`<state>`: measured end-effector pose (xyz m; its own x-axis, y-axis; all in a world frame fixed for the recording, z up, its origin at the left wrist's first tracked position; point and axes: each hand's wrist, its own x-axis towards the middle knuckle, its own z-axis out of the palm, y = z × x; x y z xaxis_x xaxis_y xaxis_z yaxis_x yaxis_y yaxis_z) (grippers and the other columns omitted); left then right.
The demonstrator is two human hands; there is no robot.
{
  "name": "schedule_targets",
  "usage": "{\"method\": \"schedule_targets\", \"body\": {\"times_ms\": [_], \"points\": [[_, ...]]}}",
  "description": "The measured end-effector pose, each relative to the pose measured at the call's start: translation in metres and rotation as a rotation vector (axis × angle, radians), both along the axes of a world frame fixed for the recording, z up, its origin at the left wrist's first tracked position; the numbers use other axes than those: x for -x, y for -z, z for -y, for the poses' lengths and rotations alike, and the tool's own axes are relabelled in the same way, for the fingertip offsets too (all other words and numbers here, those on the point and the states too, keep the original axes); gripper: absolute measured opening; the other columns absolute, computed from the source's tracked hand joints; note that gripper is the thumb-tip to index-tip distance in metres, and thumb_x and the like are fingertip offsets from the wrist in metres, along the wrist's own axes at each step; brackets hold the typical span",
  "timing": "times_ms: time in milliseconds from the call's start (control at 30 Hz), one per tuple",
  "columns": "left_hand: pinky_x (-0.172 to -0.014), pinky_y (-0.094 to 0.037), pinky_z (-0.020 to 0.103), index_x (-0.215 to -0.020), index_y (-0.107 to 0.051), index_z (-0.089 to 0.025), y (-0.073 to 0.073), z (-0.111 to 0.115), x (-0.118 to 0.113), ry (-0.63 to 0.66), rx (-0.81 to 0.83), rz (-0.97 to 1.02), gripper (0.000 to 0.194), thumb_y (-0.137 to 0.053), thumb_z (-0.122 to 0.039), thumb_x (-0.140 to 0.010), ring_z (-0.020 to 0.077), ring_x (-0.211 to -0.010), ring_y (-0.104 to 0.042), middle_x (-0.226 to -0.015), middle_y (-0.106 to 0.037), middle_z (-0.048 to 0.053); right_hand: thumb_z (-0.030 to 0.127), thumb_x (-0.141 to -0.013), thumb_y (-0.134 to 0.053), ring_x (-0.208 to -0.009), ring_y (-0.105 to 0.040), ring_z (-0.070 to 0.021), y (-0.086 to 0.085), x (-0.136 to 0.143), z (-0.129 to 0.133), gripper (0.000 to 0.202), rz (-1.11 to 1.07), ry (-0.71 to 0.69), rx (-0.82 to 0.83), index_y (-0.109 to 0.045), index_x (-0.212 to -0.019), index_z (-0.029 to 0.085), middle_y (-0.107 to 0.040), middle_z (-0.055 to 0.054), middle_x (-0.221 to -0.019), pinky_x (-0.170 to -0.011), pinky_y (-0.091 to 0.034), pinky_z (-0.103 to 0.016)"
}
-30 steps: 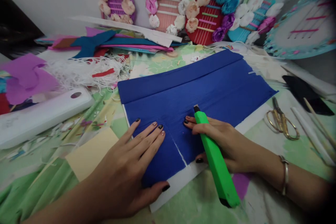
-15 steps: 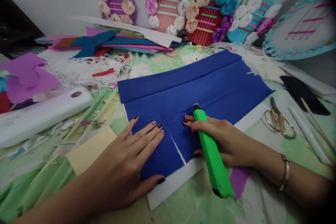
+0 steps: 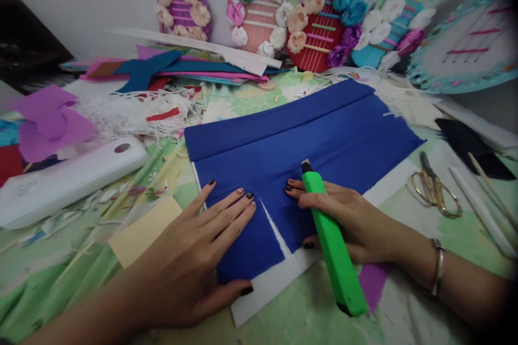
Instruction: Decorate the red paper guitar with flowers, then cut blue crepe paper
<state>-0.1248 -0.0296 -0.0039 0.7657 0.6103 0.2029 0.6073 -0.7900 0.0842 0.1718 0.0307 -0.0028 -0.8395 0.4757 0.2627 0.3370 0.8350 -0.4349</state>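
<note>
A sheet of dark blue crepe-like paper (image 3: 259,151) lies over a white board (image 3: 259,294), with a fold along its far edge. A narrow slit (image 3: 277,232) opens from the near edge and shows white beneath. My left hand (image 3: 214,242) rests flat on the paper left of the slit, fingers spread. Right of the slit, my right hand (image 3: 340,215) holds a bright green utility knife (image 3: 334,248), its short blade pointing away from me. The fingertips of that hand touch the blue paper.
Gold-handled scissors (image 3: 435,186), a black flat object (image 3: 473,145) and thin sticks lie at right. A white glue-gun-like or plastic case (image 3: 76,183), tangled white string (image 3: 137,110) and a beige paper square (image 3: 145,229) are at left. Decorated paper guitars (image 3: 319,38) lean against the wall.
The slit in the blue paper has become wider at the near edge. Both hands keep nearly the same places, and the whole view has shifted slightly.
</note>
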Motion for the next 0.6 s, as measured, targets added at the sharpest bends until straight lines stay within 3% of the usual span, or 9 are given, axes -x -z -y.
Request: {"method": "schedule_targets", "body": {"times_ms": [300,600], "points": [[-0.114,-0.022,0.06,-0.149,-0.025,-0.008,0.0027,0.0004,0.0004,-0.064,-0.004,0.02,0.083,-0.055,-0.053,-0.087,0.0353,-0.135,-0.04,-0.145,-0.044,0.02,0.041,-0.085,-0.065,-0.134,-0.044,-0.0285,-0.0012,0.0033,0.001,0.052,0.071,0.064,-0.021,-0.039,-0.125,0.02,-0.053,-0.019,-0.137,-0.106,-0.041,-0.048],[-0.111,-0.028,0.061,-0.148,-0.026,-0.007,0.0013,-0.0031,0.0021,-0.043,0.009,0.026,0.074,-0.052,-0.045,-0.089,0.0339,-0.136,-0.04,-0.143,-0.046,0.02,0.042,-0.086,-0.064,-0.131,-0.046,-0.0272,-0.0038,0.0031,-0.0008,0.047,0.107,0.099,0.039,-0.043,-0.122,0.021,-0.053,-0.016,-0.138,-0.101,-0.046,-0.041]]}}
